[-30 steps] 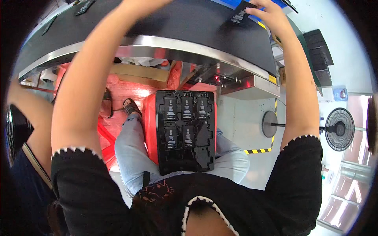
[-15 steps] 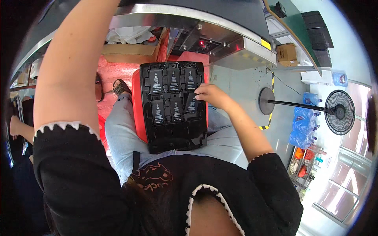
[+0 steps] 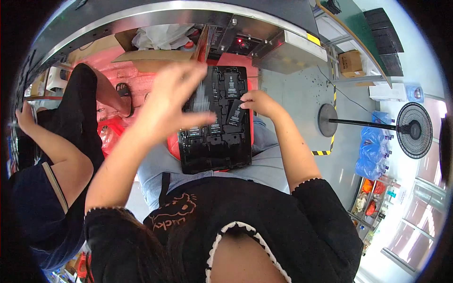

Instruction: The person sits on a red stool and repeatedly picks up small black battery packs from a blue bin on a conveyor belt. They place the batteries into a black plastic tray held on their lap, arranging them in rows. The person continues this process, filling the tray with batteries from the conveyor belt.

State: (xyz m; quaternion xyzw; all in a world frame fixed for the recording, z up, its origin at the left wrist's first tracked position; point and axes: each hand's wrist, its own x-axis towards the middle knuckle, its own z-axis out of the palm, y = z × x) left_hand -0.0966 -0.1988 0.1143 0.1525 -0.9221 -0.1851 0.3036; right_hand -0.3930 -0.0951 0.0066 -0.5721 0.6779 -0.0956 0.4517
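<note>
A black moulded tray (image 3: 217, 158) rests on my lap, over something red. Flat black phone batteries with pale print, such as this battery (image 3: 231, 85), lie in its slots. My right hand (image 3: 258, 103) pinches the edge of one battery (image 3: 234, 113) at the tray's right side; it sits tilted against its slot. Over the tray's left side is my left hand (image 3: 172, 101), smeared by motion, with thumb and fingers apart. A blurred, pale-streaked dark patch shows between them; I cannot tell whether the hand holds it. The hand covers several slots.
A metal-edged bench (image 3: 188, 9) runs across the front, with a metal box (image 3: 292, 52) beneath. An open carton (image 3: 151, 60) stands under it. A co-worker's arm (image 3: 61, 141) and knee are close on my left. A standing fan (image 3: 414, 130) is at the right.
My left arm has come back from the far bench, bringing the left hand over the tray. The right hand keeps its pinch; its battery has shifted slightly up. More of the co-worker shows.
</note>
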